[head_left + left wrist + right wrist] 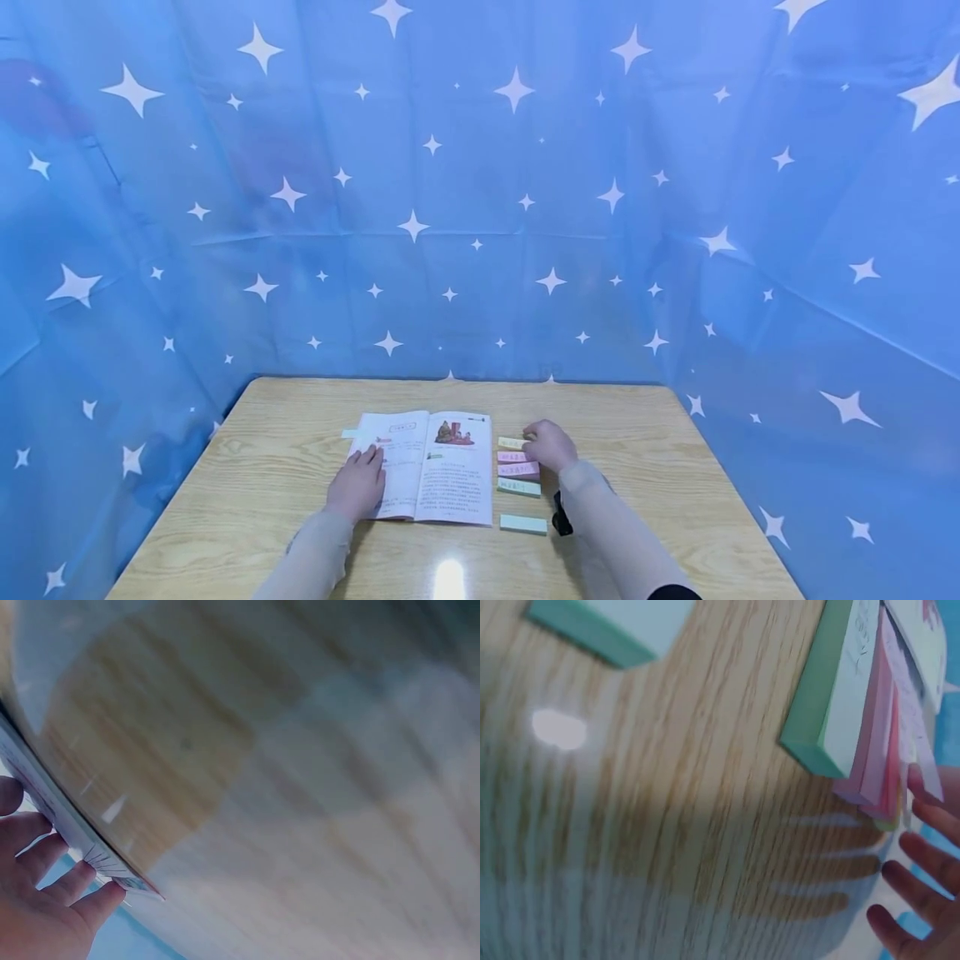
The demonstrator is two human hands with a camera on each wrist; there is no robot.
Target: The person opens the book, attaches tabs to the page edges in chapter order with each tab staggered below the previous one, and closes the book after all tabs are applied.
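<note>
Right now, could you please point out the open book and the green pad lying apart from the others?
Open book (422,467), head view: the fold between its pages.
Lone green pad (523,524), head view: its top face.

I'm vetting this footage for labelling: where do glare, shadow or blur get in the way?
Head view: a bright glare spot on the table below the open book, whose body text is too small to read; left wrist: dim, blurred wood grain beyond the left hand; right wrist: glare below the lone green pad, dark finger-shaped patches beside the right hand, shadow or reflection unclear.
</note>
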